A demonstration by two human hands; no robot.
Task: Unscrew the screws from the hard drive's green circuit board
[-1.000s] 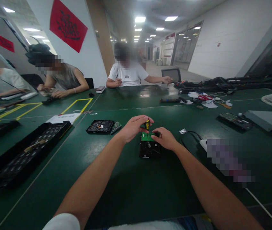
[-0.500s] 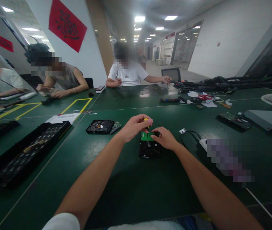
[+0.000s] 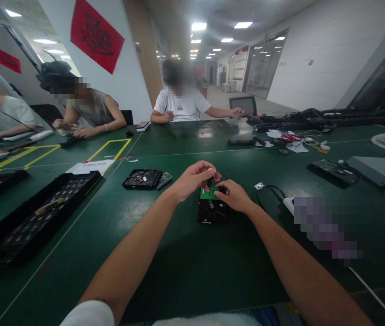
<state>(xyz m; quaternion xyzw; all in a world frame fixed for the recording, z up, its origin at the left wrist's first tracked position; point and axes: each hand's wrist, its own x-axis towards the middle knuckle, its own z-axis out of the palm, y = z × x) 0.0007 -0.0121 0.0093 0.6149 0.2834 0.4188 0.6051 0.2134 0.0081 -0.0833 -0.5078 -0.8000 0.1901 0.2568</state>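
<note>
In the head view a black hard drive with a green circuit board at its far end lies on the table in front of me. My left hand pinches a small screwdriver with a yellow-topped handle, held upright over the board. Its tip is too small to make out. From the right, my right hand grips the far right side of the drive, with fingertips on the green board. Some of those fingers are partly hidden.
On the left are another hard drive, a loose circuit board and a long black tray. To the right are a cable plug, a drive and a grey box. Several people sit across the green table.
The screwdriver's yellow top has shifted slightly right, and the fingers of my left hand have turned around it. My right hand and the hard drive stay in place.
</note>
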